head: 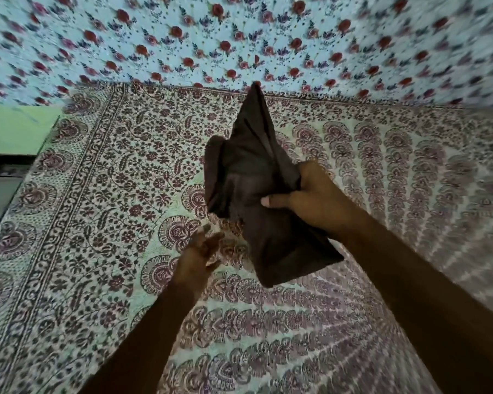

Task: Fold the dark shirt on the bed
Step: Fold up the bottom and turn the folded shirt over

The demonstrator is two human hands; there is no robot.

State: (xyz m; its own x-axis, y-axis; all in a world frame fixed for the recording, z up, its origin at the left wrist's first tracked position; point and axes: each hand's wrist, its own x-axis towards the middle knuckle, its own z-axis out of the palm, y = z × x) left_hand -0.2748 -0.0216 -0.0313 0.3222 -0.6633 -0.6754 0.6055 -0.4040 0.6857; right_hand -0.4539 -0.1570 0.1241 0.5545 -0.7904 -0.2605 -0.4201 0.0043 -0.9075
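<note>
The dark brown shirt (252,177) is bunched and held up in the air above the bed (97,194), which is covered by a patterned floral sheet. One corner of the shirt points up and away, and another hangs down below my wrist. My right hand (305,194) grips it at the middle, thumb pressed across the cloth. My left hand (202,251) hovers lower and to the left, fingers spread and holding nothing, a short gap from the shirt's lower edge.
A pale blue cloth with red flowers (239,38) hangs or lies behind the bed's far edge. A green wall (15,129) and a dark floor strip show at the left, beyond the bed's left edge.
</note>
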